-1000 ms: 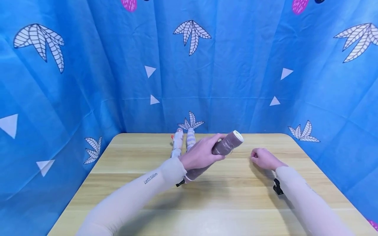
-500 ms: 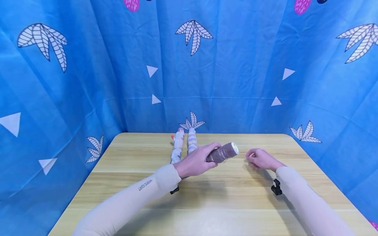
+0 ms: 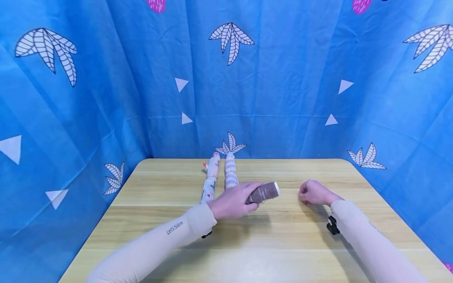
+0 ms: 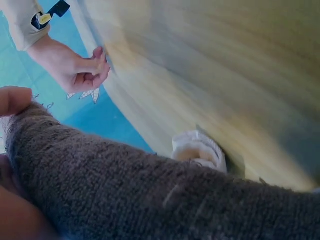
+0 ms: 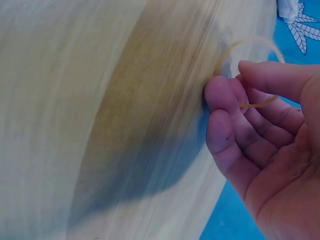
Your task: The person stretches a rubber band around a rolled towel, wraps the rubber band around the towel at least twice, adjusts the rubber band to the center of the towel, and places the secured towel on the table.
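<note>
My left hand (image 3: 234, 201) grips a rolled brown terry towel (image 3: 263, 192) around its middle, its pale end pointing right. In the left wrist view the towel's fuzzy side (image 4: 150, 190) fills the lower part, with thumb and fingers at the left edge. Off to the right, over the table, my right hand (image 3: 316, 192) has its fingers curled inward. Between its thumb and fingertips it pinches a thin yellowish rubber band (image 5: 258, 105), seen as a loop in the right wrist view. The towel and the band are apart.
Two more cloth rolls lie behind my left hand: a pale patterned one (image 3: 212, 173) and a lilac-striped one (image 3: 230, 169). Beside them is a small orange tag (image 3: 204, 164). Blue printed curtains (image 3: 276, 78) enclose the wooden table (image 3: 276, 255) at the back and sides.
My left hand has lowered the brown towel and brought its pale end slightly left and down. The right hand shifted left with fingers looser, then drew back a little right.
</note>
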`<action>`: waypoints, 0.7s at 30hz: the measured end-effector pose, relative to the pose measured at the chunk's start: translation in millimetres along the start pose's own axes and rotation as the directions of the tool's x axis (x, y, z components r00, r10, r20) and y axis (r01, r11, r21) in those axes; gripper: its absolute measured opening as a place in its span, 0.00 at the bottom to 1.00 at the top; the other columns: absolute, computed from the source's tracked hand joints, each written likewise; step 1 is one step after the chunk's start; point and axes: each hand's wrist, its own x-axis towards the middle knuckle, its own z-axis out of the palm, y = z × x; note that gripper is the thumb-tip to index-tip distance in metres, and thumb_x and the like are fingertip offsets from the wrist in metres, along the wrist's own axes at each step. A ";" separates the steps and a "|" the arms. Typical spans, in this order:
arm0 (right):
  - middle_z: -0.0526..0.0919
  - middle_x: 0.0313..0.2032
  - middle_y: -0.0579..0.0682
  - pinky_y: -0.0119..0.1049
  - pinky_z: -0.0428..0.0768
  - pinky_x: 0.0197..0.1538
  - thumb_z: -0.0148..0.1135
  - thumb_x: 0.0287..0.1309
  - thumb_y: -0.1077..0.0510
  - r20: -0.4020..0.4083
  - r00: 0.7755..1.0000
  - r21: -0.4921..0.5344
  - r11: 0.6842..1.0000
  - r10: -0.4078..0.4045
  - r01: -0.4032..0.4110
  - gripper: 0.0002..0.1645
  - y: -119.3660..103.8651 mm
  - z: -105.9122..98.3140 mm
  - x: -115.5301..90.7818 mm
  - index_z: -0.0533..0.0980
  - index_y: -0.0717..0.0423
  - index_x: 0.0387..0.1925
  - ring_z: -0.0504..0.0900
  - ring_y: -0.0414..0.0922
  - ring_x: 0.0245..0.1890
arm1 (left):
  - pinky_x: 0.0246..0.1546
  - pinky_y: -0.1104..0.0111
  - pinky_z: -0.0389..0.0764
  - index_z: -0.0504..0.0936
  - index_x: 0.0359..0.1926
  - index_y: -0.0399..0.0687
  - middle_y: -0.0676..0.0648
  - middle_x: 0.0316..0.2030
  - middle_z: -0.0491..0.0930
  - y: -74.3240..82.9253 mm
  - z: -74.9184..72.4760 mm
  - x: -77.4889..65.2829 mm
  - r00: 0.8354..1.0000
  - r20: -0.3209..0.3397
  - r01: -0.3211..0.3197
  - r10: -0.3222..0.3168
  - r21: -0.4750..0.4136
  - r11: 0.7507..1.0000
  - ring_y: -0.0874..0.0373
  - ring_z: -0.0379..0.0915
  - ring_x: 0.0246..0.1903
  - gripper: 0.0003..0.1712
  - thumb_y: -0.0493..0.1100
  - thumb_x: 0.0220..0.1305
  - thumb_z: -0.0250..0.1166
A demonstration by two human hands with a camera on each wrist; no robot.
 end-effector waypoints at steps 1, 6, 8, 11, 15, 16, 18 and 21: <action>0.80 0.19 0.48 0.32 0.74 0.25 0.63 0.58 0.64 -0.002 1.000 -0.011 1.000 0.002 -0.002 0.06 0.8 0.1 -0.2 0.80 0.56 0.25 0.80 0.42 0.19 | 0.41 0.71 0.77 0.63 0.73 0.63 0.50 0.61 0.76 1.2 1.1 -0.8 1.000 0.005 0.005 -0.005 0.001 1.000 0.62 0.75 0.48 0.35 0.56 0.68 0.61; 0.79 0.18 0.48 0.33 0.72 0.24 0.64 0.64 0.55 0.024 0.999 0.013 1.000 0.022 -0.022 0.16 0.6 1.0 -2.7 0.77 0.56 0.21 0.79 0.43 0.18 | 0.34 0.72 0.75 0.64 0.72 0.66 0.52 0.52 0.78 6.3 6.4 -3.5 1.000 0.024 0.019 -0.020 0.014 1.000 0.64 0.74 0.40 0.32 0.64 0.71 0.56; 0.80 0.18 0.48 0.33 0.73 0.24 0.64 0.65 0.52 0.049 0.999 0.040 0.999 0.021 -0.023 0.19 -1.0 0.6 -4.5 0.77 0.57 0.20 0.80 0.45 0.19 | 0.32 0.72 0.74 0.65 0.71 0.65 0.52 0.49 0.78 7.1 8.6 -4.2 0.999 0.023 0.021 -0.021 0.030 0.999 0.64 0.74 0.38 0.31 0.63 0.71 0.55; 0.81 0.18 0.49 0.31 0.70 0.22 0.61 0.68 0.50 0.096 0.995 0.084 0.996 0.029 -0.037 0.21 -3.7 -0.1 -6.7 0.78 0.57 0.21 0.82 0.46 0.19 | 0.30 0.72 0.73 0.66 0.70 0.63 0.52 0.46 0.78 7.3 10.5 -5.8 0.999 0.027 0.029 -0.030 0.057 0.998 0.64 0.73 0.36 0.30 0.60 0.70 0.55; 0.82 0.18 0.52 0.27 0.64 0.17 0.60 0.69 0.50 0.199 0.980 0.147 0.988 0.019 -0.049 0.23 -9.8 0.0 -10.5 0.79 0.60 0.21 0.81 0.44 0.15 | 0.29 0.72 0.73 0.66 0.70 0.61 0.52 0.47 0.77 5.1 11.2 -9.6 0.997 0.043 0.057 -0.060 0.060 0.997 0.63 0.73 0.36 0.31 0.57 0.68 0.56; 0.82 0.18 0.52 0.27 0.63 0.16 0.59 0.70 0.50 0.229 0.973 0.158 0.986 0.009 -0.046 0.24 -12.0 0.2 -11.7 0.79 0.61 0.20 0.79 0.43 0.13 | 0.29 0.72 0.74 0.66 0.70 0.61 0.52 0.47 0.77 4.0 11.4 -10.4 0.997 0.044 0.062 -0.065 0.058 0.996 0.63 0.73 0.36 0.32 0.57 0.67 0.57; 0.82 0.17 0.53 0.26 0.64 0.15 0.59 0.70 0.50 0.287 0.958 0.174 0.984 -0.012 -0.040 0.25 -16.3 0.8 -13.8 0.79 0.62 0.20 0.75 0.40 0.10 | 0.30 0.72 0.74 0.67 0.71 0.62 0.51 0.48 0.78 1.7 11.5 -11.6 0.996 0.044 0.075 -0.077 0.046 0.996 0.63 0.73 0.36 0.32 0.56 0.67 0.58; 0.80 0.14 0.51 0.26 0.64 0.14 0.60 0.69 0.51 0.338 0.940 0.185 0.982 -0.031 -0.034 0.25 -23.6 2.3 -15.9 0.78 0.62 0.19 0.69 0.37 0.08 | 0.29 0.71 0.74 0.68 0.70 0.62 0.51 0.46 0.78 -1.9 11.3 -11.6 0.994 0.036 0.099 -0.101 0.039 0.994 0.63 0.74 0.35 0.32 0.56 0.66 0.61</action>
